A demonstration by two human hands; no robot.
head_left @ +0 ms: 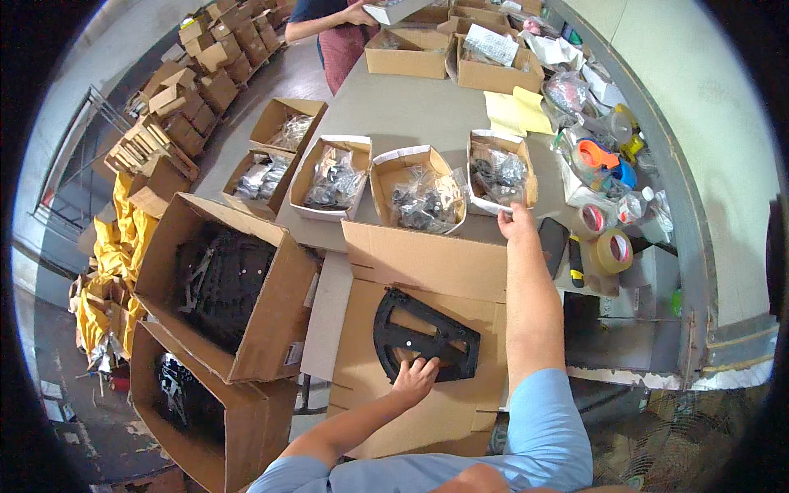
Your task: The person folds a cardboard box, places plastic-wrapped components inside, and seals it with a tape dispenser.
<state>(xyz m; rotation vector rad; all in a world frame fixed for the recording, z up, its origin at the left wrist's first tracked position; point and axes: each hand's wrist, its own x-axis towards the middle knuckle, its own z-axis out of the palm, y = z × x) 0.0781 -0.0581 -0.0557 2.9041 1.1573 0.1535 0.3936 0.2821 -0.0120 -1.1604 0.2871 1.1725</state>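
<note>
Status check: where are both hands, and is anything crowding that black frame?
Left hand resting on black plastic frame, atop flat cardboard box. Right hand at rim of small parts box. Nothing on the frame.

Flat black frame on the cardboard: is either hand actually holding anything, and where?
Left hand presses the flat black frame's lower edge. Right hand touches a small white box's near rim; a true grip cannot be told.

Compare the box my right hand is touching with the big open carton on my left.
The small box sits on the table and holds clear bags of small dark parts; the carton stands lower, beside the table, far bigger, holding large black parts. The small box looks whitish outside, the carton plain brown. Both are open cardboard.
</note>
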